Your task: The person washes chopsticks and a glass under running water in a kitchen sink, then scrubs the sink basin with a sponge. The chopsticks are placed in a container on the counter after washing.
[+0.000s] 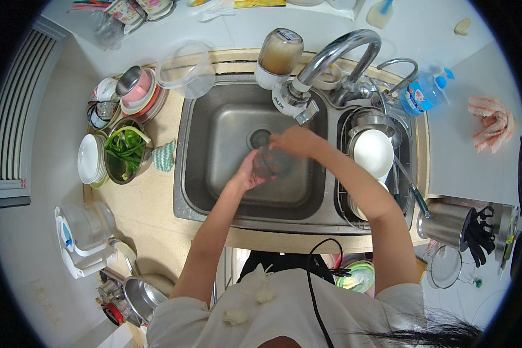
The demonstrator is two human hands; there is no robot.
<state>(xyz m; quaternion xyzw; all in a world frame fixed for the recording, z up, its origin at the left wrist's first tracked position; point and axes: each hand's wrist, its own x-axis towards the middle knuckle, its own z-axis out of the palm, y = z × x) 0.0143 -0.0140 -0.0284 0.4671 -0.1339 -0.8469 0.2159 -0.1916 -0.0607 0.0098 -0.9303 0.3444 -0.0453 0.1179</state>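
Over the large basin of the stainless steel sink (226, 182), my left hand (247, 172) holds a clear, see-through vessel, perhaps a glass bowl (267, 164), from its left side and below. My right hand (298, 141) is just above and right of the vessel, under the faucet's filter head (287, 100). Motion blurs its fingers, so whether they grip the rim or anything else is unclear. The drain (260, 139) lies just beyond the vessel. The chrome faucet (343, 48) arches over the back right of the basin.
Left of the sink stand a metal bowl of green vegetables (128, 152), stacked white bowls (91, 158), and a green-white cloth (163, 156). A clear plastic tub (187, 71) stands behind. The right basin's rack holds white bowls (373, 152) and utensils. A blue soap bottle (419, 93) stands beyond.
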